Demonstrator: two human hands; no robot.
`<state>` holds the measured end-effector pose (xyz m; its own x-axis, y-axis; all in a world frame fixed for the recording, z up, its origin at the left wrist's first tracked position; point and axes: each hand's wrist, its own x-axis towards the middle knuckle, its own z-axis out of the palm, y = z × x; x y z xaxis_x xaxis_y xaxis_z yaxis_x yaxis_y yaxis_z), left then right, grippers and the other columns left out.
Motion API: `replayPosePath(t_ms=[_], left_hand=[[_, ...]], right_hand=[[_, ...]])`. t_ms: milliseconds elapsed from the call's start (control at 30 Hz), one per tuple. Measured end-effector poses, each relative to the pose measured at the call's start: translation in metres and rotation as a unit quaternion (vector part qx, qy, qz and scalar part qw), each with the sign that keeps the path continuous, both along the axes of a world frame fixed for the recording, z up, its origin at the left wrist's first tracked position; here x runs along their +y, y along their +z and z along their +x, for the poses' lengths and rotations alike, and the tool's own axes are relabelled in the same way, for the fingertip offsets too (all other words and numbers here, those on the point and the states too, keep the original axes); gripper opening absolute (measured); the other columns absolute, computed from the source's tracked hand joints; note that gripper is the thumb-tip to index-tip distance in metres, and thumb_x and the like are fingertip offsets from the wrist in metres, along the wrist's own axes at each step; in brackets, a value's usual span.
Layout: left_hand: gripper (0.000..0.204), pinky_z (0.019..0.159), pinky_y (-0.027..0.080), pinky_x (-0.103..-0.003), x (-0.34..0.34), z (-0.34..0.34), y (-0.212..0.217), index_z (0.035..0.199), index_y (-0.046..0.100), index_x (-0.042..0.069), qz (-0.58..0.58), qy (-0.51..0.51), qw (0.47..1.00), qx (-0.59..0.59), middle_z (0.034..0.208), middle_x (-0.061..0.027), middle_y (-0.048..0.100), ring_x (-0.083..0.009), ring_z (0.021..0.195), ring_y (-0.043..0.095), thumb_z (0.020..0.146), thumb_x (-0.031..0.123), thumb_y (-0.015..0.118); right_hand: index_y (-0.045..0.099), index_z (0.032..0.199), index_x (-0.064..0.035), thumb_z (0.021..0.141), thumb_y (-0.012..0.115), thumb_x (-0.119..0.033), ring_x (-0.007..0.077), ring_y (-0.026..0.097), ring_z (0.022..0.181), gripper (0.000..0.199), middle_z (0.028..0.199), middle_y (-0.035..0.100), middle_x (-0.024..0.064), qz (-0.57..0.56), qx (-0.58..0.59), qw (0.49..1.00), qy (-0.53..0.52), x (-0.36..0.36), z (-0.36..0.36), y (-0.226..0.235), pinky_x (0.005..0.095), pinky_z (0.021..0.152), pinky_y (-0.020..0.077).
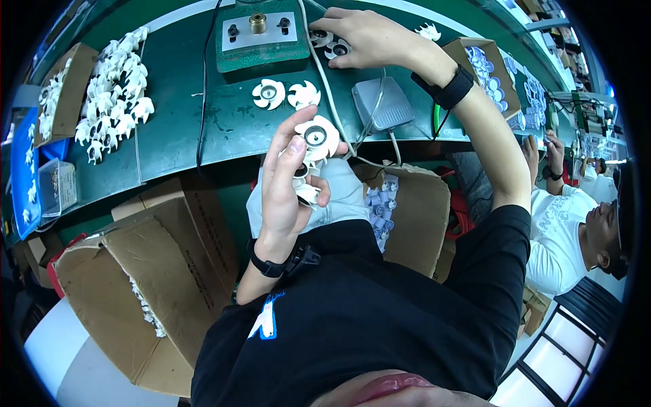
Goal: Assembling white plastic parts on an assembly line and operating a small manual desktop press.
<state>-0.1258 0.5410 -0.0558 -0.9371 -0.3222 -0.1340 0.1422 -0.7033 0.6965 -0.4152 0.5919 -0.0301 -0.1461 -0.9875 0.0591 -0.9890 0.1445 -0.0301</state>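
My left hand [279, 180] is closed around a small stack of white fan impellers [317, 138], held above my lap at the table's near edge. The top impeller faces up with its dark-ringed hub showing; others sit tilted beneath it. At the far side of the table, my right hand [373, 39] curls its thumb and fingers around two more impellers [337, 49]. Two loose impellers, one hub up [268, 94] and one with its blades up [304, 95], lie between my hands. A green fixture [263, 51] with a brass fitting and two dark knobs stands beside them.
A grey foot pedal [382, 103] and cables lie on the green table. Many impellers [115, 95] are heaped at left. A carton of purplish-white parts [485, 71] stands at right. Open cartons [156, 285] are below the table. A person [569, 230] works at the right.
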Motion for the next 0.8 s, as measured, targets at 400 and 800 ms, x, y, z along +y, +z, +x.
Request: replayPosePath(t_ms=[400, 800], left_hand=[[0.048, 0.045, 0.047, -0.017, -0.013, -0.014, -0.007, 0.154, 0.042, 0.010, 0.157, 0.090, 0.983, -0.030, 0.130, -0.0115, 0.064, -0.0162, 0.118, 0.066, 0.113, 0.034, 0.037], [0.046, 0.102, 0.054, -0.043, -0.001, -0.044, 0.012, 0.147, 0.048, 0.012, 0.252, 0.132, 0.958, 0.041, 0.134, -0.0087, 0.062, -0.0252, 0.122, 0.063, 0.110, 0.036, 0.035]], right_hand=[[0.069, 0.120, 0.0016, 0.080, 0.078, -0.023, 0.0395, 0.066, 0.103, 0.048, 0.112, 0.068, 0.0196, 0.059, -0.232, 0.960, -0.147, 0.014, 0.047, 0.108, 0.0454, 0.088, 0.0534], [0.066, 0.130, -0.0062, 0.080, 0.086, -0.021, 0.0296, 0.070, 0.093, 0.055, 0.113, 0.066, 0.0110, -0.154, -0.210, 0.965, 0.032, 0.043, 0.145, 0.060, 0.0358, 0.078, 0.0600]])
